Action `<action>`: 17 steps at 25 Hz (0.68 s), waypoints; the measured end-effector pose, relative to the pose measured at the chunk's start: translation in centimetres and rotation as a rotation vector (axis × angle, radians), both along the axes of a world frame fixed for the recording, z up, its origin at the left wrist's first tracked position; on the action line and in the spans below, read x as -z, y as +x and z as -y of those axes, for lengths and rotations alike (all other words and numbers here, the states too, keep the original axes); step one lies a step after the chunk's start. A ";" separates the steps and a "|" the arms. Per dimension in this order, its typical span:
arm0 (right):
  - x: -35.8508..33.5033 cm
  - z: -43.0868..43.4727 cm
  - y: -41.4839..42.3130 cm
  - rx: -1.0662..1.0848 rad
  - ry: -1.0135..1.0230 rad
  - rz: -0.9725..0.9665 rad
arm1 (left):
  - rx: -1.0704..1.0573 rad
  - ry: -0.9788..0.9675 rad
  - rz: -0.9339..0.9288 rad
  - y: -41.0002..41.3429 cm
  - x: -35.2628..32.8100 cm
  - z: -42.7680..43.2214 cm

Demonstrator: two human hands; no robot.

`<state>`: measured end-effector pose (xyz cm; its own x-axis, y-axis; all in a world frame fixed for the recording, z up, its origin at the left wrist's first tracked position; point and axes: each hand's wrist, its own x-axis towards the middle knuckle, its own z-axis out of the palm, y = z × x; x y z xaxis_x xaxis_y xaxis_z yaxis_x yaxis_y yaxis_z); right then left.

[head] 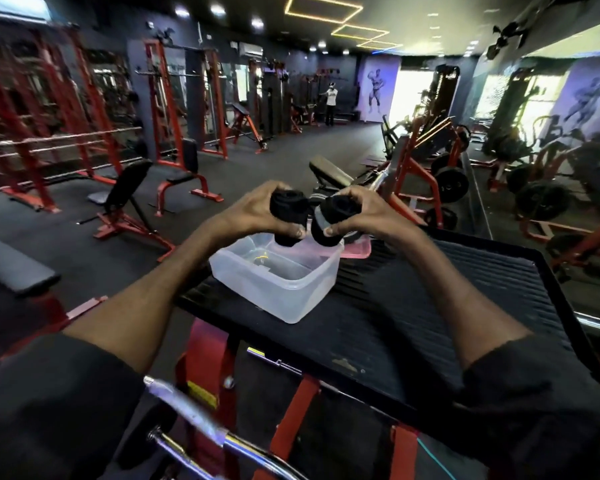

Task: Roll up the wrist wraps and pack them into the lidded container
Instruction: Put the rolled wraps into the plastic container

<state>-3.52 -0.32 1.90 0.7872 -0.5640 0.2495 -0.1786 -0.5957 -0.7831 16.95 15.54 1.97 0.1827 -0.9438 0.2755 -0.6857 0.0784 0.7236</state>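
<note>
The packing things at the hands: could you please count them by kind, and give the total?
Rolled black wrist wraps: 2, left wrap in the left hand, right wrap in the right hand
Clear container: 1
Pink lid: 1
Total: 4

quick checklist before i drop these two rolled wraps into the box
1. Left hand grips the left wrap: ok.
2. Right hand grips the right wrap: ok.
3. Both wraps rolled tight: ok, as far as visible.
4. Box open, pink lid off behind it: ok.
5. Wraps above the opening: ok.
6. Room inside the box: cannot tell, something dark lies in it.
</note>
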 end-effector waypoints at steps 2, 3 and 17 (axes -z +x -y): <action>0.4 -0.5 2.6 -0.078 -0.028 -0.100 | -0.001 0.104 0.009 2.3 1.2 -0.8; 0.6 -0.9 3.8 -0.126 -0.060 -0.172 | 0.021 0.160 0.039 3.1 1.6 -1.1; 6.7 2.4 9.3 -0.060 -0.461 -0.931 | 0.133 0.509 0.092 6.6 6.6 2.4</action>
